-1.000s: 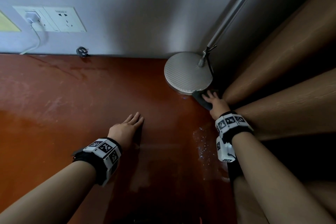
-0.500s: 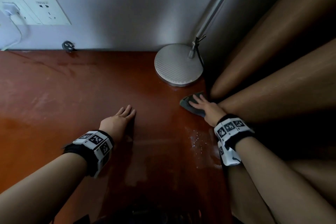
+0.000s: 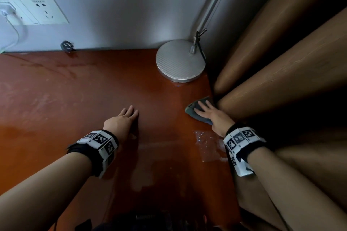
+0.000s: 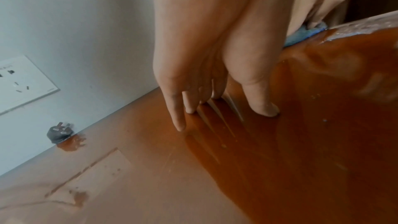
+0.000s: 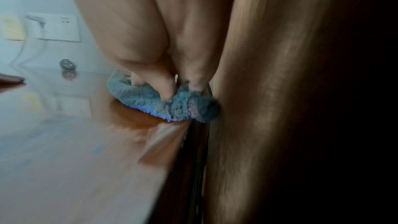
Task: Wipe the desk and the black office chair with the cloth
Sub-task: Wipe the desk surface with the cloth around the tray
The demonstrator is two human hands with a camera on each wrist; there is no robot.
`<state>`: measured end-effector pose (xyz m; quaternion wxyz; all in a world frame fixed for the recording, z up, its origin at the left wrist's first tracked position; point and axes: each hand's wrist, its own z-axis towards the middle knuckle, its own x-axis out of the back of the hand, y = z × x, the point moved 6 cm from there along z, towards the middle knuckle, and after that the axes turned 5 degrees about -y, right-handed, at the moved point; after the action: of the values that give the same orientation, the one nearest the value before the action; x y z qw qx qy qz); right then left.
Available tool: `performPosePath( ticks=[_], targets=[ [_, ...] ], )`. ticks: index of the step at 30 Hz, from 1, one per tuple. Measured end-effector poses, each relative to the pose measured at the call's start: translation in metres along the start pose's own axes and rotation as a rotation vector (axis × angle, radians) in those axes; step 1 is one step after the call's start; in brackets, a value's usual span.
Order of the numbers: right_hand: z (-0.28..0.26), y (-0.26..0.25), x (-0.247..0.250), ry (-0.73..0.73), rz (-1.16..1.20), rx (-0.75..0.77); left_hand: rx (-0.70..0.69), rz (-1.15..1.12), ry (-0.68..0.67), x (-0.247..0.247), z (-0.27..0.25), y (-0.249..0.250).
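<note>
A grey-blue cloth (image 3: 195,113) lies flat on the reddish-brown desk (image 3: 75,108) at its right edge, against the curtain. My right hand (image 3: 210,113) presses down on the cloth with straight fingers; in the right wrist view the fingertips (image 5: 169,94) sink into the fluffy cloth (image 5: 150,101). My left hand (image 3: 127,118) rests flat on the desk near the middle, fingers straight, holding nothing; its fingertips (image 4: 267,111) touch the glossy desk (image 4: 280,159). The black office chair is not in view.
A silver lamp base (image 3: 180,61) with a slanting pole stands at the desk's back right corner. Brown curtain folds (image 3: 281,62) hang along the right edge. Wall sockets (image 3: 40,10) with a white plug and a loose black plug (image 3: 67,45) sit at the back.
My right hand has drawn the cloth along the right edge toward me, away from the lamp base. The left hand has stayed flat on the desk.
</note>
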<state>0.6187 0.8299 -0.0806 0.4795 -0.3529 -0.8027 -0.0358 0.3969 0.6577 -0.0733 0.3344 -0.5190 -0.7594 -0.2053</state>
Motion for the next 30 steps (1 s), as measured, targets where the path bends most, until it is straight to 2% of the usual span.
performPosePath(
  ticks=[4, 7, 13, 16, 22, 30],
  targets=[
    [-0.05, -0.018, -0.046, -0.051, -0.048, 0.082, -0.02, -0.042, 0.009, -0.008, -0.008, -0.002],
    [-0.06, -0.017, -0.057, -0.074, 0.013, 0.116, -0.032, -0.062, -0.022, -0.013, -0.014, 0.001],
    [-0.032, -0.01, -0.031, -0.004, -0.003, -0.052, -0.097, -0.02, -0.078, -0.024, -0.028, 0.017],
    [-0.061, -0.026, -0.055, 0.011, 0.006, -0.075, -0.131, 0.015, -0.106, -0.035, -0.035, 0.016],
    [-0.121, -0.056, -0.109, -0.049, 0.092, -0.046, -0.148, 0.039, -0.108, -0.05, -0.044, 0.006],
    [-0.079, -0.047, -0.065, -0.022, 0.029, -0.142, -0.173, 0.084, -0.168, -0.05, -0.045, -0.005]
  ],
)
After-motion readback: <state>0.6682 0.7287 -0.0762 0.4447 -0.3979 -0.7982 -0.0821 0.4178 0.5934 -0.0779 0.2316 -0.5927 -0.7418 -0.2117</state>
